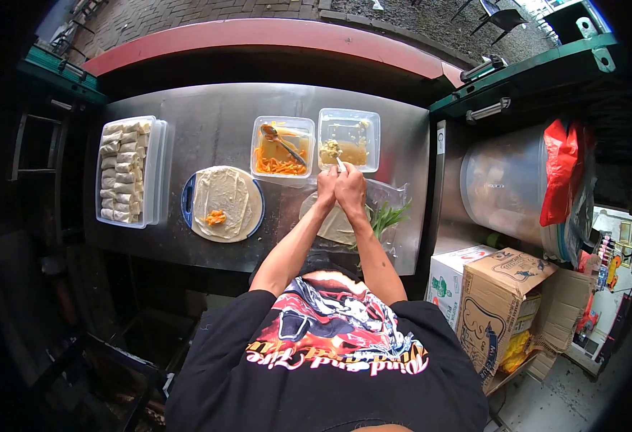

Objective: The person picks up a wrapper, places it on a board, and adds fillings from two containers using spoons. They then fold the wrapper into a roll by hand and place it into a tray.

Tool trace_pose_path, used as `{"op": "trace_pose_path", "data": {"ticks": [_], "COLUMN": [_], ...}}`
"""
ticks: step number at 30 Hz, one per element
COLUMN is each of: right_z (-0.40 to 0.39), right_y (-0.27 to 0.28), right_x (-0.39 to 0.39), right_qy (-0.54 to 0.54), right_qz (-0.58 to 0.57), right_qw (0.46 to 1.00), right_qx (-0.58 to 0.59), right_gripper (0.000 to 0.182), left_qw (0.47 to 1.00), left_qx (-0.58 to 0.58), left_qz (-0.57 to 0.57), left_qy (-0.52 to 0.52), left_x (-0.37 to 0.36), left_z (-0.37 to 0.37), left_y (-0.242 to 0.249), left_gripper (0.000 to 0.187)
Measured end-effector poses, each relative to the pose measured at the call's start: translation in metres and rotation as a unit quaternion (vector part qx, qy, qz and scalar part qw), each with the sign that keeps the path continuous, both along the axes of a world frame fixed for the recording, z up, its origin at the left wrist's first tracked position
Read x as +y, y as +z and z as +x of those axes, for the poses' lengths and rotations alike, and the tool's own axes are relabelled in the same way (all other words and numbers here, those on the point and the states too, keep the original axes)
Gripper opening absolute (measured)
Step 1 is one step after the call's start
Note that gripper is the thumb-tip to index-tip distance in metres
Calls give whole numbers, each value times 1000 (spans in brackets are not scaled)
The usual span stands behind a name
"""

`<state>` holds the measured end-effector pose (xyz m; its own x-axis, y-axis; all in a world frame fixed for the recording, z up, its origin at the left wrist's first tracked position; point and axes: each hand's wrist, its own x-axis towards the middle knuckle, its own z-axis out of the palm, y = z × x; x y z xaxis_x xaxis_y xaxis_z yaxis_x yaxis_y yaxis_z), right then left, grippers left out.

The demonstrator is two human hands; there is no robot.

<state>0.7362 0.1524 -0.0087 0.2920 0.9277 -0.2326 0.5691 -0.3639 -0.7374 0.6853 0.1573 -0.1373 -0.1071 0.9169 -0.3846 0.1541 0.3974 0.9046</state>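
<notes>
Both my hands meet at the near edge of a clear container [372, 124] with pale, mashed filling. My right hand [350, 189] is closed on the handle of a spoon [339, 161], whose bowl is heaped with filling. My left hand [327, 186] is closed against it, and whether it grips the spoon too is hard to tell. To the left, a second container [283, 124] holds shredded orange filling [280, 163] and another spoon [284, 142]. Farther left, wrapper sheets [226, 198] lie on a blue-rimmed round board [188, 201], with an orange heap [216, 217] on top.
A box of white rolls [123, 171] stands at the table's left. Under my forearms are more wrappers [334, 229], plastic film and green leaves [389, 217]. On the right are a large clear tub [499, 183], a red bag [562, 173] and cardboard boxes [490, 306].
</notes>
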Motion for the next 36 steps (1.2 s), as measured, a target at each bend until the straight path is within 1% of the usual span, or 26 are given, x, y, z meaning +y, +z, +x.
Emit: {"op": "trace_pose_path", "data": {"ticks": [1,2,4,5,7,8,10,12,13,14,16,17,18,19,20,21,22,24,25,27,28,30,31,32,35,36], "right_z": [3,7,13,15,23,27,33,42,45,51,60,63,65,65,65,65,64,60,56,46,40,28,21,14,-10,-20], "right_y": [-4,-8,-6,-5,-5,-4,-5,-14,-24,-32,-38,-53,-52,-51,-49,-46,-44,-41,-36,-23,-18,-11,-10,-10,-17,-16], "right_x": [-1,-1,-2,-3,-6,-8,-13,-17,-19,-23,-30,-33,-37,-42,-47,-51,-55,-63,-66,-74,-77,-86,-91,-95,-109,-114], "right_qy": [2,4,2,0,-5,-11,-18,-35,-40,-39,-62,-82,-79,-96,-114,-123,-121,-122,-123,-127,-130,-122,-106,-90,-54,-46], "right_qz": [14,29,24,19,24,27,40,62,103,104,67,79,79,67,55,40,39,50,47,41,38,16,6,-2,-50,-72], "right_qw": [1000,999,998,998,997,997,996,997,993,993,992,984,984,971,954,945,944,931,927,919,912,895,895,895,882,877], "right_qx": [-21,-43,-51,-59,-67,-75,-73,-36,-41,-41,85,141,143,207,270,300,303,339,352,370,386,429,433,436,466,472], "right_gripper": [34,34,34,34,35,35,34,32,29,29,28,28,28,28,29,30,30,30,29,30,30,32,31,30,29,29], "left_qw": [995,995,999,999,987,987,969,971,972,972,976,976,973,965,966,963,959,950,950,947,947,955,956,956,992,992], "left_qx": [82,82,1,1,-124,-124,-185,-176,-167,-168,-178,-177,-194,-210,-208,-191,-174,-206,-204,-216,-214,-202,-196,-193,-16,-17], "left_qz": [55,56,-10,-9,-66,-66,-122,-127,-134,-132,-124,-122,-123,-123,-123,-144,-166,-197,-198,-230,-232,-216,-211,-211,-127,-129], "left_qy": [-23,-22,48,48,84,83,113,103,94,95,28,31,-35,-100,-96,-122,-149,-131,-128,-59,-52,11,49,57,3,5], "left_x": [0,1,2,3,2,1,1,-1,-4,-8,-19,-27,-39,-51,-65,-79,-94,-129,-144,-174,-187,-208,-216,-222,-229,-228], "left_z": [-1,-2,-1,0,-2,-2,-4,-10,-13,-18,-30,-39,-52,-67,-83,-101,-119,-155,-173,-201,-211,-231,-237,-243,-257,-260], "left_y": [6,11,14,16,34,40,47,61,64,67,68,67,64,64,65,72,76,58,58,59,53,45,43,40,44,53], "left_gripper": [44,44,46,46,48,48,49,48,48,48,43,43,40,37,37,34,32,31,31,28,28,28,26,26,22,22]}}
